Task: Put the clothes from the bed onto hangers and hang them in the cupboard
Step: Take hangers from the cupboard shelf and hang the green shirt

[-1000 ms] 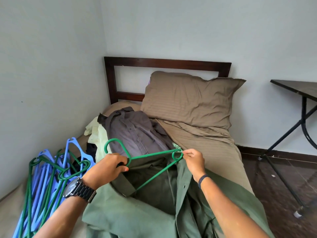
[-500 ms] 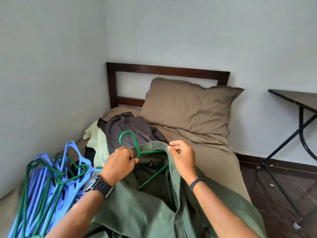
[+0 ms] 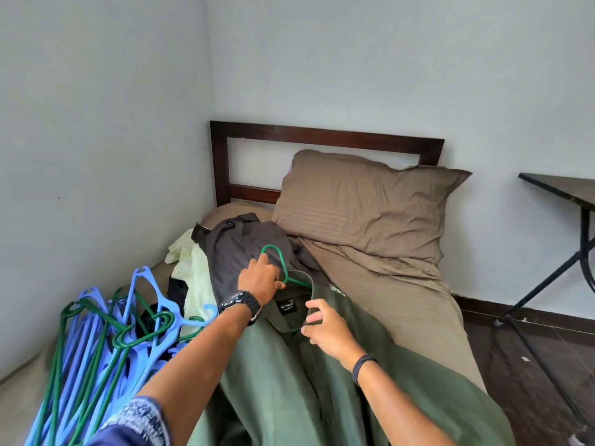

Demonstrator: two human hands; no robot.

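A green shirt (image 3: 328, 391) lies spread on the bed (image 3: 396, 291) in front of me, collar towards the pillow. A green hanger (image 3: 279, 259) is inside it; only the hook and a bit of the neck show above the collar. My left hand (image 3: 259, 280) grips the hanger just below the hook. My right hand (image 3: 326, 329) pinches the shirt's front edge beside the collar label. Behind the shirt lie a dark grey shirt (image 3: 240, 249) and a pale yellow garment (image 3: 190, 268). The cupboard is out of view.
A heap of blue and green hangers (image 3: 106, 349) lies on the bed at my left, against the wall. A brown pillow (image 3: 367, 204) leans on the dark wooden headboard (image 3: 325, 136). A dark folding table (image 3: 566, 191) stands at the right over dark floor.
The hanger has gone deeper into the green shirt, so only its hook still shows. My right hand moved down from the shoulder to the front edge near the collar. The camera tilted down.
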